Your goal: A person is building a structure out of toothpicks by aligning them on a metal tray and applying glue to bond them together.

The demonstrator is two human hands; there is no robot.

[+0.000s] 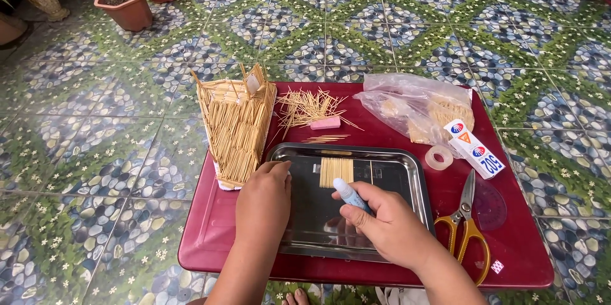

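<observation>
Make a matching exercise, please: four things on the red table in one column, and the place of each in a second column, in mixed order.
Things:
1. row of toothpicks
2. scissors
3. glue tube
4. toothpick house

Places:
A. in the right hand
B. on the table's left, above the left hand
C. inside the steel tray
D. on the red table, right of the tray

Pairs: 1-C, 2-D, 3-A, 4-B

Before us a metal tray [407,171] on the bench [216,228], toothpick house [237,124] left, scissors [468,225] right, loose toothpicks [309,106] behind.
</observation>
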